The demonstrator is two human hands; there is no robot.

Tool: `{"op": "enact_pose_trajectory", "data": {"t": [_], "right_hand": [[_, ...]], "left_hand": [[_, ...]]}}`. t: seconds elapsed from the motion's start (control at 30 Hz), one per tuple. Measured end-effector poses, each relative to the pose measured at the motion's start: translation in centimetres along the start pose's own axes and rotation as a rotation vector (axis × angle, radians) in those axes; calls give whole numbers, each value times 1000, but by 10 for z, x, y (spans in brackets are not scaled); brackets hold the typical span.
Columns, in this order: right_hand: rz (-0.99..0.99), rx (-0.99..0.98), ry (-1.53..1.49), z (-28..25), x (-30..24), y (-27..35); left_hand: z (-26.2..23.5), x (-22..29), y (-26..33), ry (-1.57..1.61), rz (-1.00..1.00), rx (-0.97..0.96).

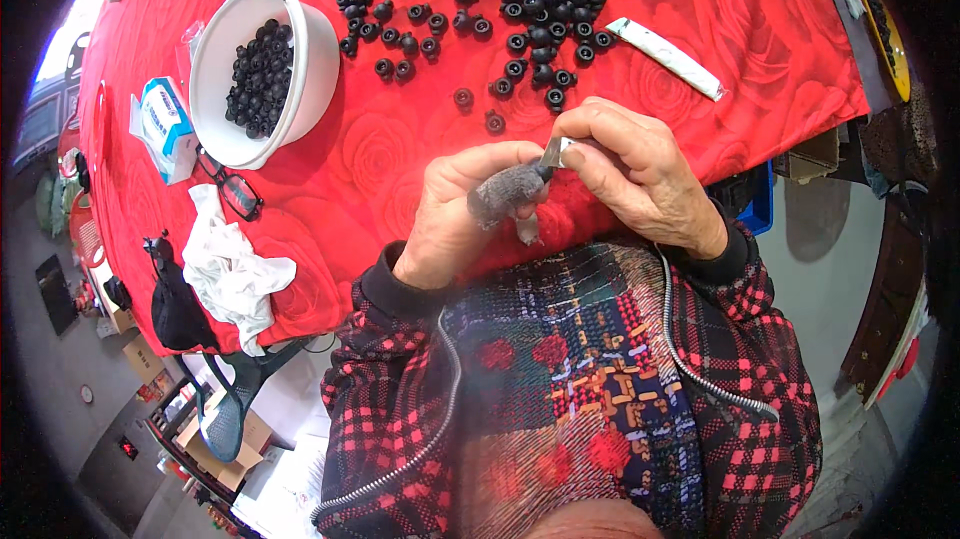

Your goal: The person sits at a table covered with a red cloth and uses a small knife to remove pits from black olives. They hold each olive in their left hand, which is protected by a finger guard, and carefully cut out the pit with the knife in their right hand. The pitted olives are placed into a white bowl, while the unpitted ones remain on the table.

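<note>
The left hand [450,204] is closed around a small knife-like tool [505,196], whose thick handle is wrapped in a grey, fuzzy material; its short metal blade points toward the other hand. The right hand [645,174] has its thumb and forefinger pressed together at this blade, and they pinch a small white piece [566,150] there; I cannot tell its exact kind. Both hands are near each other, above the front edge of the table, before the person's red and black plaid jacket [385,419]. Under the hands is a red tablecloth [380,159] with a pattern of roses. Just beyond the hands, a few small round black parts [495,122] lie apart from the others, and behind them is a big loose pile of the same black parts [540,9]. To the right of the pile lies a long, narrow white packet [668,59]. On the left side is a white plastic bowl [320,59], which holds more of these black parts. Near the bowl there is a blue and white box [165,129], and close to it a pair of black-framed eyeglasses [238,194]. Nearer to the person, a crumpled white cloth [235,269] lies beside a black fabric item [178,289]. At the far right, a yellow dish [900,69] is partly visible.
</note>
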State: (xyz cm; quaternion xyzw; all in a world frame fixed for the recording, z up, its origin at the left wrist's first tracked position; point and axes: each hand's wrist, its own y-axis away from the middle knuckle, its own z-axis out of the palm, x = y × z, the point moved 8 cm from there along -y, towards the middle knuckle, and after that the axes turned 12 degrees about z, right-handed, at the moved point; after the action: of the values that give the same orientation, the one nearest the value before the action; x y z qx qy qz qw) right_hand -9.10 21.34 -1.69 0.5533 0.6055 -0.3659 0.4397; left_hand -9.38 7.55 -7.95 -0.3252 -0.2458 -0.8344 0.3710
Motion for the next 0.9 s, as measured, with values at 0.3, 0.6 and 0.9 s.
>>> {"op": "enact_pose_trajectory", "data": {"t": [0.3, 0.6, 0.9], "right_hand": [[-41, -17, 35, 0, 3, -1], [-60, -112, 12, 2, 4, -3], [-18, -167, -181, -15, -6, 6]], "left_hand": [[0, -2, 0, -43, -33, 41], [-1, -2, -2, -73, -62, 35], [-5, 4, -2, -40, -20, 93]]}}
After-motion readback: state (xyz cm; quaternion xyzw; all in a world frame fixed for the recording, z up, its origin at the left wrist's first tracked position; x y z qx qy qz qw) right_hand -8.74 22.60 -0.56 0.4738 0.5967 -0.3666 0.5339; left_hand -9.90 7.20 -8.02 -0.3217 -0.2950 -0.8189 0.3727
